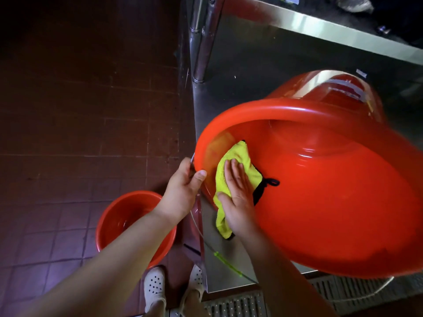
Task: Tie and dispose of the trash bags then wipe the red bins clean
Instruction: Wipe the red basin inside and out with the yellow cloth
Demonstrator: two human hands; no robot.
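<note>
The big red bin (320, 191) runs off the right edge, so its far side can't be seen, and the top of its outer wall is blurry with some pale tape or label I can't read. It's smooth, glossy round plastic with a thick rolled rim, tipped on its side on the steel desk (240, 72) with the mouth facing the camera. Nothing inside it except the cloth and a hand.

The right hand (238, 191) lies flat with straight fingers, pressing a yellow-green cloth (231, 161) against the inner wall near the left rim. The cloth looks like fuzzy microfibre with a black edge and a little black loop (271, 182); its lower end hangs out over the rim, partly hidden behind the wrist.

The left hand (183, 191) grips the rim on the left side, thumb curled over the edge, fingers tucked behind where they can't be seen.

A smaller red bin (119, 216) stands upright on the tiled floor (68, 133), half covered by the left forearm; it looks shiny inside, but whether that's wet I can't tell. White perforated clogs (154, 284) show at the bottom, next to a metal floor grate (240, 303). The upper left is too dark to make out.
</note>
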